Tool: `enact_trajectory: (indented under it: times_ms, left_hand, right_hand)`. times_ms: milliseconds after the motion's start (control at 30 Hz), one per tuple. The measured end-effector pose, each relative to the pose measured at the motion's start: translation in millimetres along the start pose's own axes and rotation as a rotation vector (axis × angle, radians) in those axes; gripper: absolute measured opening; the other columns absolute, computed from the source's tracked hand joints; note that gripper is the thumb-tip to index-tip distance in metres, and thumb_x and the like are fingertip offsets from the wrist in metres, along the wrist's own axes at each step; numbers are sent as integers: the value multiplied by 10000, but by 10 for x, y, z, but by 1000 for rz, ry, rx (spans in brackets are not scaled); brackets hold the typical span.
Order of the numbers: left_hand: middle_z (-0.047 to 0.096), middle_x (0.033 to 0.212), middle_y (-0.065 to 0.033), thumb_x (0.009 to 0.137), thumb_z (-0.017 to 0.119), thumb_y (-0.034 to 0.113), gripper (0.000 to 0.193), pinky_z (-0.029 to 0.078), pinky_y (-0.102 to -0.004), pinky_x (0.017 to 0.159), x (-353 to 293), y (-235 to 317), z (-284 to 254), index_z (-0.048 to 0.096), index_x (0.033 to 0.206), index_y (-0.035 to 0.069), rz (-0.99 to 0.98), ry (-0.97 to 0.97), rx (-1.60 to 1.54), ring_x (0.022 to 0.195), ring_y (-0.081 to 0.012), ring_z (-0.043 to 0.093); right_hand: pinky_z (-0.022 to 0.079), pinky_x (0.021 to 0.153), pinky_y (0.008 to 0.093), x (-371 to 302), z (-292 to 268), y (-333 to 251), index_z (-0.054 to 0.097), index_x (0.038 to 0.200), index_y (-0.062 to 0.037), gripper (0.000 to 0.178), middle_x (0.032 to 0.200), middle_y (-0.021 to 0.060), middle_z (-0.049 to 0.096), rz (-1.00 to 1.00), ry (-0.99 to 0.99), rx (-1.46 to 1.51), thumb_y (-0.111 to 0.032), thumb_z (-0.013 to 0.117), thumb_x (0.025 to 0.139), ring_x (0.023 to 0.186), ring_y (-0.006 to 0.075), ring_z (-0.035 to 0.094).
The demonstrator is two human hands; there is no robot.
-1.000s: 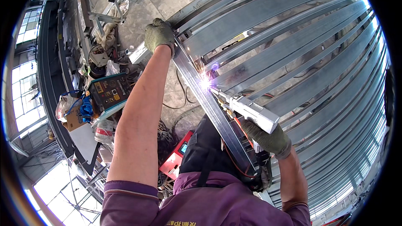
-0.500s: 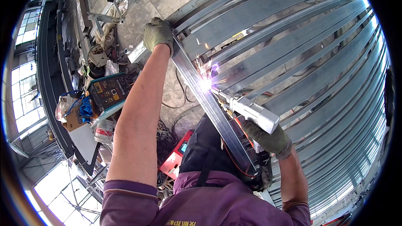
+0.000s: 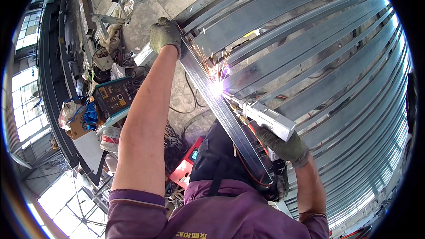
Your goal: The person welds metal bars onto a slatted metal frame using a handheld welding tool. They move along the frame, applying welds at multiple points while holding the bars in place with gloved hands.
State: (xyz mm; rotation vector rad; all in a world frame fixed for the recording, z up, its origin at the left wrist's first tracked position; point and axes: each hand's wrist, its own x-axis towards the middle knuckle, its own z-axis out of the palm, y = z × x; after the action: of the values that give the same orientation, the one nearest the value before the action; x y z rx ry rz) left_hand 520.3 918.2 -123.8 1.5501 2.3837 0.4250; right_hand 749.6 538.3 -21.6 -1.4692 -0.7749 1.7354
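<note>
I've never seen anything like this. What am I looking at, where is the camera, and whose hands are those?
There is no robot here: each grip is a person's own gloved hand. The picture comes from a wide fisheye camera on that person's head, looking down, so straight edges seem to bend.

The right hand holds a silver tool whose nozzle points at a crossbar. A bright glow with sparks flares at its tip. The left hand is at the crossbar's far end, its fingers partly hidden.

Many long grey bars run off to the right, with concrete floor showing through gaps. Near the person's legs is a red box.
</note>
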Motion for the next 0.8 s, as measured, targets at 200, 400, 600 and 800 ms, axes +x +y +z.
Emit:
enact_trajectory:
  times_ms: [200, 400, 600, 800]
  left_hand:
    - [709, 1191, -289, 998, 412, 458, 587, 465, -528, 1037, 124, -149, 101, 687, 1152, -37, 56, 35, 20, 1151, -465, 661]
    - [701, 1215, -277, 993, 434, 455, 577, 461, -526, 1042, -116, 47, -64, 688, 1146, -40, 129, -1, 106, 1166, -460, 650]
    - [692, 1235, -277, 989, 437, 441, 569, 457, -518, 1049, 27, -18, -17, 686, 1159, -42, -2, -6, 6, 1184, -458, 640]
    - [689, 1241, -285, 990, 429, 433, 570, 457, -509, 1057, -13, 25, -36, 693, 1166, -41, -17, -12, -10, 1199, -455, 636]
  right_hand:
    - [585, 860, 309, -1, 0, -34, 675, 1313, -4, 387, 1159, 100, 768, 60, -5, 24, -144, 766, 964, 1022, 148, 725]
    - [533, 746, 264, -43, -9, 30, 637, 1367, -15, 410, 1048, 28, 705, 9, 2, 13, -164, 735, 998, 871, 89, 618]
    - [523, 713, 250, -46, -11, 40, 615, 1383, -7, 421, 1018, 8, 681, -42, -20, -23, -177, 724, 1013, 827, 70, 588]
    - [525, 711, 253, -92, -7, 71, 632, 1369, -7, 402, 1000, 11, 684, -11, 6, -38, -178, 722, 1016, 822, 74, 590]
